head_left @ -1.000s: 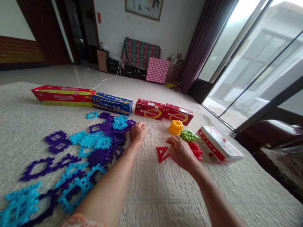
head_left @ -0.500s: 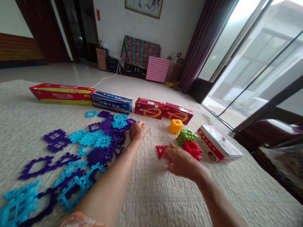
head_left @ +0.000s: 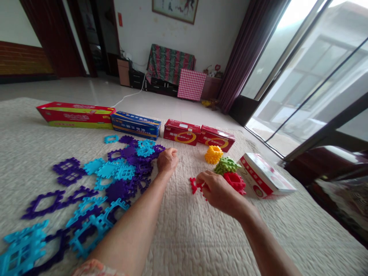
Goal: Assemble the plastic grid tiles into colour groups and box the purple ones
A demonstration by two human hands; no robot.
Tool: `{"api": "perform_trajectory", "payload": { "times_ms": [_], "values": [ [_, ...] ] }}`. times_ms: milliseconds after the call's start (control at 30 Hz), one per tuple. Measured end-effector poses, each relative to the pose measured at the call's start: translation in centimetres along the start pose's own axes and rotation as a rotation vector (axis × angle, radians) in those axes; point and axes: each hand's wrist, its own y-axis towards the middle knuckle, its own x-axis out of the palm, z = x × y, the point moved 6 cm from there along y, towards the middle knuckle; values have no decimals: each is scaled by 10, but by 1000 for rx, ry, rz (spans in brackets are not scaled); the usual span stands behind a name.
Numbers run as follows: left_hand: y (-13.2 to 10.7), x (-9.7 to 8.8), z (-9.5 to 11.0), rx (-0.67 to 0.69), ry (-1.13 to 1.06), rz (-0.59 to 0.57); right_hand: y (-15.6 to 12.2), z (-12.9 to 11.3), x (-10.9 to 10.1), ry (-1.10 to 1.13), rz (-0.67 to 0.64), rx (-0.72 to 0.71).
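My right hand point(head_left: 220, 191) pinches a flat red triangle piece point(head_left: 194, 185) and lifts its edge off the quilted mat point(head_left: 186, 237). Right behind the hand sit a red block cube point(head_left: 236, 181), a green one point(head_left: 226, 165) and a yellow one point(head_left: 213, 154). My left hand point(head_left: 167, 160) rests as a fist on the mat, knuckles down, at the right edge of a spread of purple and blue flat pieces point(head_left: 115, 172). Nothing shows inside that fist.
Several long boxes line the mat's far edge: a red-yellow box point(head_left: 75, 114), a blue box point(head_left: 135, 125) and two red boxes point(head_left: 181, 132). A white and red box point(head_left: 264, 175) lies at the right. Glass doors stand to the right, tiled floor beyond.
My right hand came down onto the red triangle, then pinched it and raised it slightly. The left fist has stayed in place.
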Motion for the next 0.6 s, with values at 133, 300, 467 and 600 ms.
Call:
{"api": "perform_trajectory", "payload": {
  "times_ms": [133,300,467,600],
  "values": [
    [0,0,0,8,5,-1,3,-13,5,74,-49,-94],
    [-1,-2,2,18,14,2,7,-26,7,100,13,-245],
    [0,-1,2,21,22,-6,8,-2,-7,-25,232,66],
    [0,0,1,13,14,-7,6,-3,9,-18,56,91]
  ]
}}
